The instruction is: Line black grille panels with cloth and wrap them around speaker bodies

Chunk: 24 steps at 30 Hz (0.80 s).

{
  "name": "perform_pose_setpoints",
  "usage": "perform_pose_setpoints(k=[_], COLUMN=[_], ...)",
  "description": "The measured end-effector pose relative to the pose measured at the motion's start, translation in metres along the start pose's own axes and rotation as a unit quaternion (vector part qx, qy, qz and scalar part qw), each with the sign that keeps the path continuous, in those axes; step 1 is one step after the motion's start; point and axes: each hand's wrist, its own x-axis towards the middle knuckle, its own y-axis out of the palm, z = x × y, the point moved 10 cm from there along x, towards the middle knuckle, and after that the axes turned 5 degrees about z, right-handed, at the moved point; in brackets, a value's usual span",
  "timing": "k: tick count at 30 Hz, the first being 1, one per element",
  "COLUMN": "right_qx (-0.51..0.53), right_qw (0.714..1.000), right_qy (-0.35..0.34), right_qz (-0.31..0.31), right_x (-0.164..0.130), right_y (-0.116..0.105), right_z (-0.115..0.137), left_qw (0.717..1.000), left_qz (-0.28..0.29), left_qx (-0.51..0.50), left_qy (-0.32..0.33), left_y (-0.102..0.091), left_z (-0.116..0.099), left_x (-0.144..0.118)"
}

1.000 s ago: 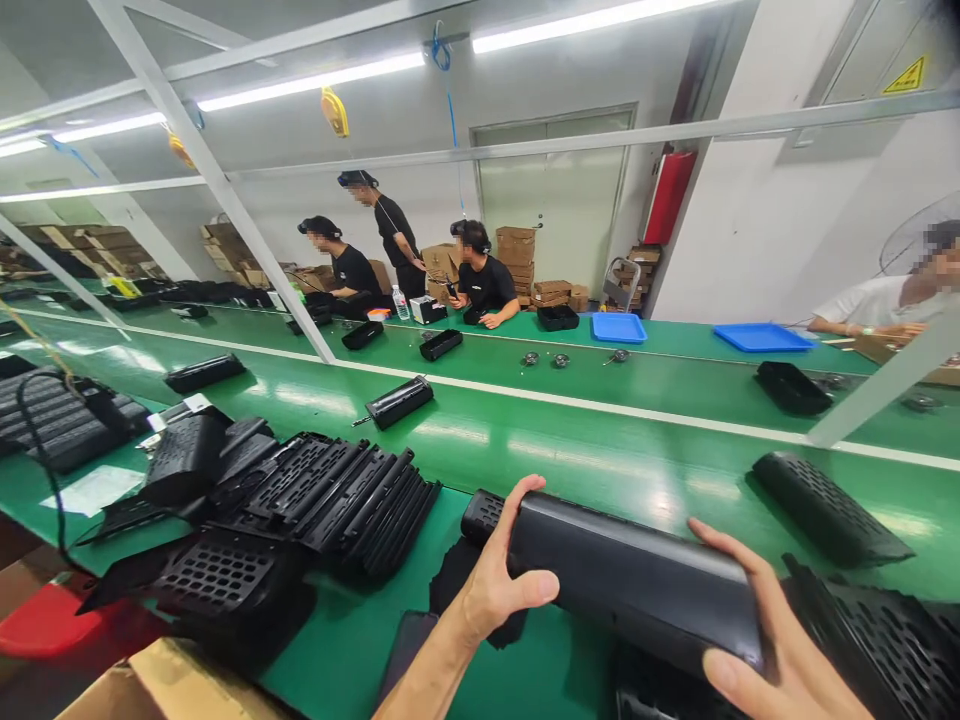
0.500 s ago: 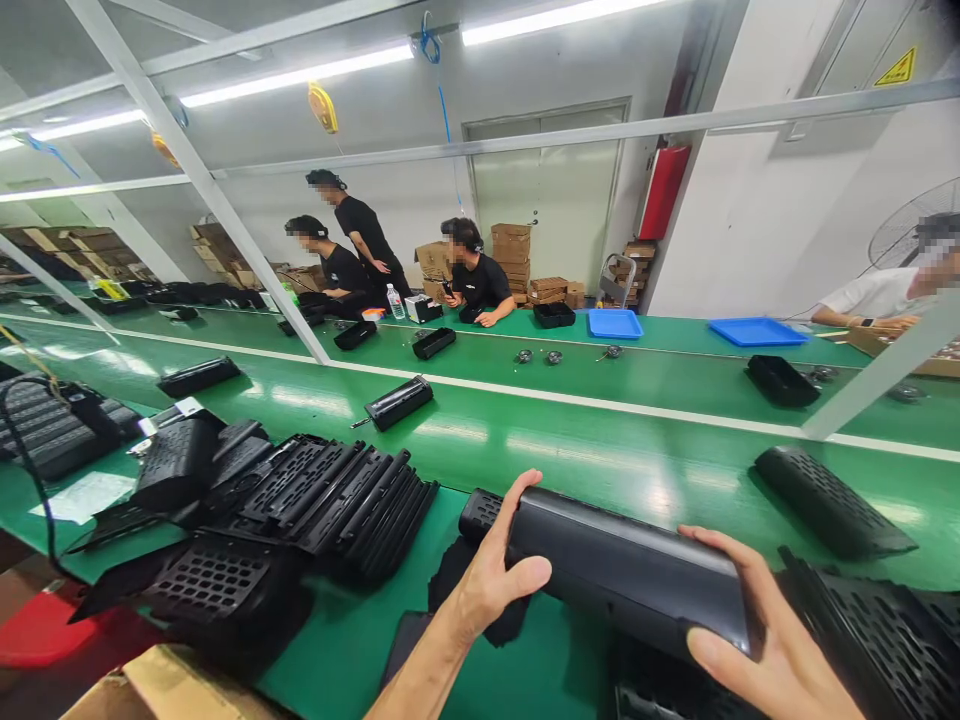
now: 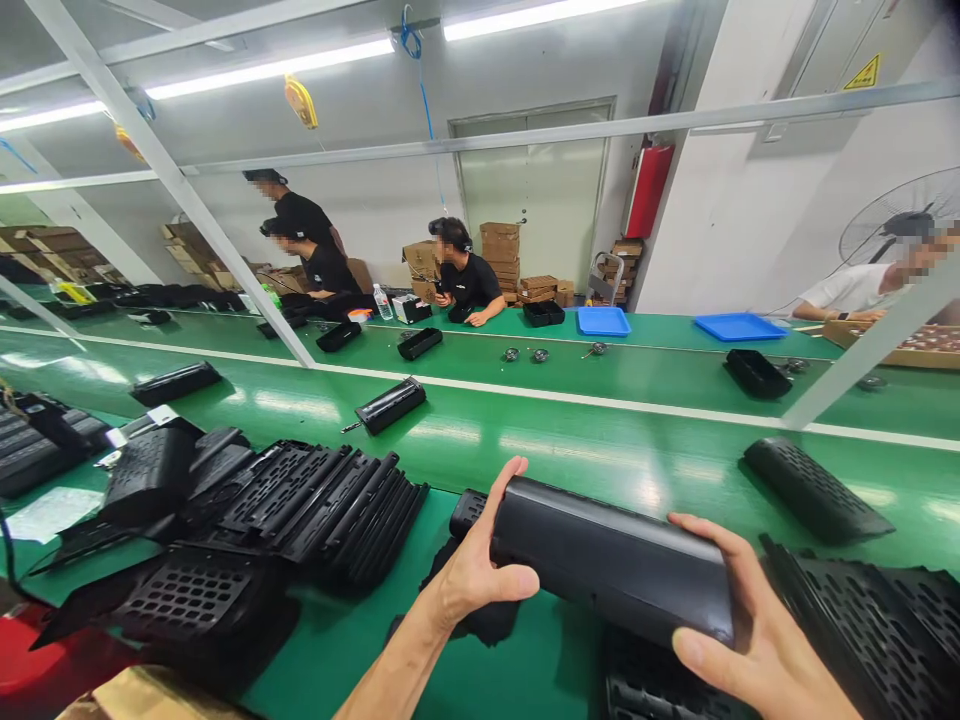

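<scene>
A smooth black plastic housing [image 3: 611, 555] is held up between my two hands, slightly tilted, over the near edge of the green table. My left hand [image 3: 480, 570] grips its left end, thumb in front and fingers behind. Around its right end my right hand [image 3: 757, 620] is closed, with the thumb on the lower front corner. Behind my left hand lie a perforated black part [image 3: 466, 510] and a dark piece of cloth-like material [image 3: 491, 622]. Beneath the housing, another black part is partly hidden.
Stacked perforated black panels [image 3: 322, 500] lie at left, more panels [image 3: 862, 610] at right. A black housing [image 3: 814, 488] and another [image 3: 390, 404] sit on the green belt. Blue trays [image 3: 604, 321] stand across it, where several people sit or stand. A slanted white post [image 3: 870, 340] rises at right.
The view has shifted slightly, so most things sit a little further left. Both hands keep their hold on the housing. The standing person across the belt has moved left.
</scene>
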Motion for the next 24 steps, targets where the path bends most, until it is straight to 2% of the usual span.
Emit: perform_pose_setpoints(k=[4, 8, 10, 13, 15, 18, 19, 24], right_qx=[-0.026, -0.072, -0.074, -0.033, -0.022, -0.049, -0.046, 0.003], right_qw=[1.000, 0.990, 0.986, 0.996, 0.997, 0.991, 0.992, 0.999], right_qy=[0.013, -0.025, -0.043, -0.029, -0.037, -0.081, -0.080, -0.040], right_qz=[0.005, 0.120, 0.143, 0.075, 0.065, 0.099, 0.092, -0.001], right_x=[0.000, 0.006, 0.007, 0.011, 0.013, 0.012, 0.012, 0.004], right_y=[-0.004, 0.005, 0.006, -0.009, -0.012, -0.006, -0.007, -0.014], right_z=[0.002, -0.003, -0.007, -0.018, -0.022, -0.021, -0.022, -0.013], left_qw=[1.000, 0.999, 1.000, 1.000, 0.998, 0.999, 1.000, 0.999], left_qz=[-0.027, -0.043, -0.027, 0.018, 0.037, 0.024, 0.019, 0.032], left_qx=[0.006, 0.005, 0.006, -0.019, -0.042, -0.025, -0.008, 0.006], left_qy=[-0.002, 0.005, 0.005, 0.007, 0.010, 0.010, 0.006, -0.006], left_y=[-0.002, -0.006, -0.004, 0.004, 0.008, 0.005, 0.003, 0.009], left_z=[-0.002, -0.005, -0.007, -0.012, -0.014, -0.015, -0.016, -0.023], left_x=[-0.002, -0.003, -0.001, 0.003, 0.005, 0.005, 0.005, 0.006])
